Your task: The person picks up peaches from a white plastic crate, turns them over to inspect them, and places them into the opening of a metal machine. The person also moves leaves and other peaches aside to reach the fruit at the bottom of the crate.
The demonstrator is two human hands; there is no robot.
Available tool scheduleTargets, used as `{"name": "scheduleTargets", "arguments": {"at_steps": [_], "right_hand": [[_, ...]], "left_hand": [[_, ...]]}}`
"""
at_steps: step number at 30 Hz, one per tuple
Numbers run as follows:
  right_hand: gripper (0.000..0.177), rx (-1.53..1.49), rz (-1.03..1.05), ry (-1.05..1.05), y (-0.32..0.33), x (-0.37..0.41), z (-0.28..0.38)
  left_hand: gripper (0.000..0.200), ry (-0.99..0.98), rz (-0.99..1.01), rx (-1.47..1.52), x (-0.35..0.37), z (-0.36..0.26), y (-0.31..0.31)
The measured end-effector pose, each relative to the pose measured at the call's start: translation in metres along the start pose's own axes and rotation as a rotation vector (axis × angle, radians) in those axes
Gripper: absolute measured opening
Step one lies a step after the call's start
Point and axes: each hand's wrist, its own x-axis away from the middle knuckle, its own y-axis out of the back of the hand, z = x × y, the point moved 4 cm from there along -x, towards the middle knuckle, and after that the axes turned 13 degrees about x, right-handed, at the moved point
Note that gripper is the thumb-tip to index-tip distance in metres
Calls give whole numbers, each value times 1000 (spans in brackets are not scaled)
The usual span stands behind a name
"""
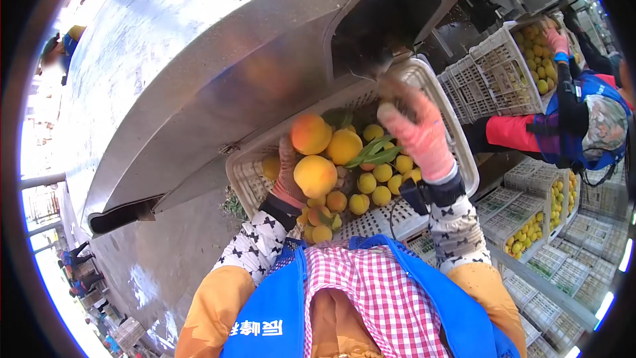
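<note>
A white plastic crate (465, 159) lies in front of me with yellow-orange fruit (381, 195) and a few green leaves (377, 152) in it. My left hand (289, 172), in a pinkish, soiled glove, is at the crate's left side, beside large orange-yellow fruits (315, 176); its fingers are partly hidden behind them. Over the crate's right part, below a dark opening in the metal machine, my right hand (421, 136) is raised in a pink glove, fingers apart and blurred. Nothing shows in it.
The curved metal machine (265, 59) rises above the crate. At the right, a co-worker's gloved hand (555, 38) touches fruit in another crate (493, 79). Stacked crates (530, 225) with fruit stand lower right. A metal rail (550, 292) crosses there. Other people are far left.
</note>
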Motion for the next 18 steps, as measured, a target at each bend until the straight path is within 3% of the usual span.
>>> {"name": "scheduleTargets", "arguments": {"at_steps": [2,5,6,7,8,10,12,13,14,16,18], "right_hand": [[62,7,86,-32,-12,25,-16],[64,143,-6,79,-4,38,8],[67,227,-103,214,0,39,15],[69,309,-200,343,4,43,22],[69,306,-205,340,4,44,26],[74,228,16,133,-3,43,28],[76,150,-14,74,-10,40,7],[78,-115,65,-11,-12,40,15],[80,-381,150,-95,-16,40,19],[77,-426,180,-131,-14,36,-1],[77,-333,142,-118,-12,33,-14]], "left_hand": [[106,-41,36,42,-2,0,-31],[105,-56,112,137,-6,7,-55],[103,-35,154,187,-8,9,-60],[103,-33,153,181,-10,12,-63],[100,-129,85,103,-12,11,-62],[96,-217,12,24,-10,14,-67],[97,-119,96,38,-7,24,-80],[99,-223,-8,-186,-9,24,-79],[99,-225,-9,-187,-8,25,-84],[99,-82,27,10,-4,31,-95],[99,-54,24,-139,-4,26,-77]]}}
